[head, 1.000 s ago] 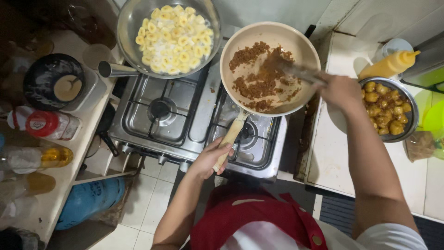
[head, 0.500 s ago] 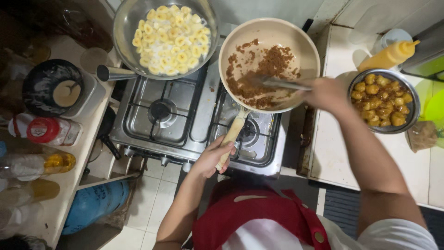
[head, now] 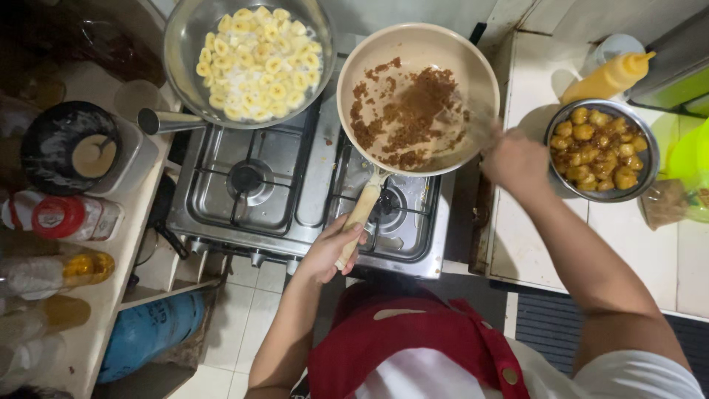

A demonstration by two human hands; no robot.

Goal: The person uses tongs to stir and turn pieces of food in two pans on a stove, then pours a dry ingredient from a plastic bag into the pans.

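- Where the left bench [head: 111, 244] runs down the frame edge: a dark round container [head: 70, 148] with a pale disc inside, then a red-capped bottle [head: 70, 218] lying flat, then a bottle of yellow liquid [head: 63, 272] below that.
- Under that bench, on the tiled floor: a blue gas cylinder [head: 151, 332].
- On the gas stove [head: 295, 185], over the far-left burner: a steel pan [head: 247, 55] full of pale banana slices [head: 258, 63], handle pointing left.
- Below the stove's front edge: left hand [head: 332, 251], fingers wrapped shut around the cream handle [head: 360, 214] of the pale frying pan.
- Over the right-hand burner: pale frying pan [head: 417, 96], held slightly forward of the grate, with brown crumbly sugar mix [head: 406, 114] spread over its middle and a whitish film on the base.
- At the pan's right rim: right hand [head: 521, 162], blurred, fingers closed on a thin utensil [head: 461, 118] reaching into the brown mix; kind of utensil too smeared to tell.
- On the white tiled bench [head: 532, 244] right of the stove: a steel bowl [head: 602, 151] of glazed golden-brown balls [head: 594, 148], just beside the right hand.
- Behind the bowl: a yellow squeeze bottle [head: 609, 77], tipped toward the upper right.
- At the far right edge: a bright green plastic item [head: 690, 159], only partly in view.
- Bottom centre: a red apron [head: 413, 340] over a white shirt.
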